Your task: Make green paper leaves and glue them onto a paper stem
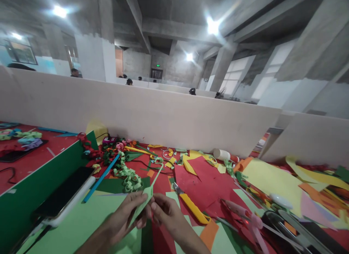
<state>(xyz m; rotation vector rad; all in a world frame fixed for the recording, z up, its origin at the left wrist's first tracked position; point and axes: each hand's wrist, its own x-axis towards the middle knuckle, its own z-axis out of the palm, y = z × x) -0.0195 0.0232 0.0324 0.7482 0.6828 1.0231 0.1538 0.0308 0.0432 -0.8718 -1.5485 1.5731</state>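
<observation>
Apparently both hands, left hand [128, 214] and right hand [166, 214], pinch one green paper strip [147, 194].

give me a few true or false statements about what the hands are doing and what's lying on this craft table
1. Both hands pinch a light green paper strip. True: the left hand and the right hand meet on it.
2. A yellow utility knife lies on red paper right of the hands. True.
3. The dark phone lies right of the hands. False: it lies to their left, on the green divider.
4. The pink-handled scissors are in the right hand. False: they lie on the table, untouched.
5. A light green paper chain lies beyond the hands. True.
</observation>
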